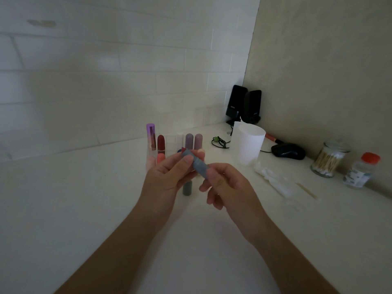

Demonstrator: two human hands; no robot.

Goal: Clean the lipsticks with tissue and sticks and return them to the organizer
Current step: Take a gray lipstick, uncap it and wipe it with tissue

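In the head view, the left hand [165, 177] is pinching the upper end of a grey-blue matte lipstick tube [196, 164], while the right hand [227, 185] is gripping its lower end. The tube is lying tilted between them, in front of a clear acrylic organizer [169, 143] holding other lipsticks. A small dark grey cylinder [187, 188] is standing on the white counter [84, 198] just below the hands. A white tissue roll [247, 145], crumpled white tissue [273, 179] and thin wooden stick [307, 190] are sitting further right.
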